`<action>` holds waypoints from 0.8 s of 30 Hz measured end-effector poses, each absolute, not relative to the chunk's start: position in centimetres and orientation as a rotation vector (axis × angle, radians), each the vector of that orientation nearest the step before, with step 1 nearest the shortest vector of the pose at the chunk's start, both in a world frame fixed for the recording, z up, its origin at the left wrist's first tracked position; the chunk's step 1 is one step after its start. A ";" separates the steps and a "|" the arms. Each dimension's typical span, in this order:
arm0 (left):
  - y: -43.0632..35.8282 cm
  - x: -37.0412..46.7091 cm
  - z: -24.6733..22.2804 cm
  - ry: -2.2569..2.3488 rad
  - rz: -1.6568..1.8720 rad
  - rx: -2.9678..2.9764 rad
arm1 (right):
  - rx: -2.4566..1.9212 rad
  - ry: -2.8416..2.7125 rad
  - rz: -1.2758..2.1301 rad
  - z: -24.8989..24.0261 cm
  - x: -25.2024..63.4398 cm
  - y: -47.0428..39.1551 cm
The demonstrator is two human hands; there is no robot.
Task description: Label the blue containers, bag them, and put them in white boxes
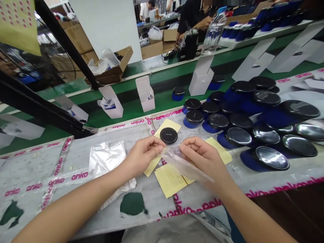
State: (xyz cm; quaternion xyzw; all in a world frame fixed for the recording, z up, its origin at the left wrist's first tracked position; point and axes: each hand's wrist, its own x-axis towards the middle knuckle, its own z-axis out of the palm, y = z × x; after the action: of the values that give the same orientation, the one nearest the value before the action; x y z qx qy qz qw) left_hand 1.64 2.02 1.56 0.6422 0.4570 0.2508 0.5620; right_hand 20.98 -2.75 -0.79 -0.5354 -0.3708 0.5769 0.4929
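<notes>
Between my two hands a clear plastic bag (186, 163) is stretched at its edge. My left hand (148, 152) pinches one side of it, and my right hand (201, 153) pinches the other. Just beyond my fingertips sits a round black-topped item (168, 135) on a yellow printed slip. More yellow slips (168, 180) lie under and in front of the bag. Left of my left hand rests a stack of clear plastic bags (107, 157).
Many blue jars with glossy black lids (243, 135) crowd the right side. Open white boxes (145, 94) stand along the green conveyor (164, 98). A black post (65, 54) slants at left. Across the line are a person (193, 17), a plastic bottle (215, 32) and a cardboard tray (113, 65).
</notes>
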 end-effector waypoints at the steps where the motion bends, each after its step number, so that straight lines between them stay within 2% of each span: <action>1: 2.3 1.7 1.1 1.100 0.664 1.556 | -1.362 -0.978 1.308 -0.9 21.1 -2.5; 6: 4.3 1.7 -1.2 1.163 0.882 1.780 | -1.464 -1.193 1.018 -1.8 21.8 -0.6; 17: 5.8 2.1 -0.3 1.113 0.775 1.598 | -1.598 -1.449 0.877 -2.3 22.0 1.2; 24: 8.2 3.7 -1.8 1.186 0.705 1.972 | -1.767 -1.658 0.783 -0.8 22.2 4.0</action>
State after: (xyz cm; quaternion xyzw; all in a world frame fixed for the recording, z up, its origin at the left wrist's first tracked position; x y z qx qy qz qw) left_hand 3.66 8.22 -1.79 0.7647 0.4599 0.2733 0.3593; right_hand 22.24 3.96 -0.80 -0.6633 -0.6226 0.2941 0.2932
